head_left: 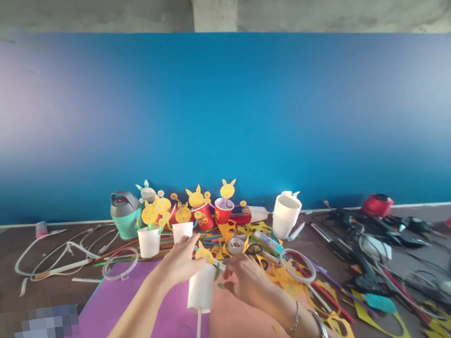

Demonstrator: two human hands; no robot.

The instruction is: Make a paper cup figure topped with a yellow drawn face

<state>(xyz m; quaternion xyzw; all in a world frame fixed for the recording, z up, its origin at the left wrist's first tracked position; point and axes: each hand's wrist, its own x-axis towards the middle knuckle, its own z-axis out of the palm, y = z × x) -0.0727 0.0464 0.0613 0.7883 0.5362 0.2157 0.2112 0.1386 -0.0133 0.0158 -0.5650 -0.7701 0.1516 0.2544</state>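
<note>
A white paper cup [200, 290] tilts in the air between my hands, with a straw [198, 332] poking out below it. Just above its rim shows a yellow paper animal head [204, 254]. My left hand [183, 260] is closed at this head, thumb and fingers around its left side. On the cup's right, my right hand [244, 278] has bent fingers close to a green pipe cleaner [217, 272] at the rim. Whether those fingertips pinch its end is hard to see. Purple and orange sheets lie beneath.
Finished-looking cup figures [150, 241] stand in a group at the back, beside a green bucket-like container [127, 218]. A larger white cup [287, 215] stands right of them. Yellow cut-out scraps, tape rolls [298, 266] and pens crowd the right; black tools with cables [383, 231] lie beyond.
</note>
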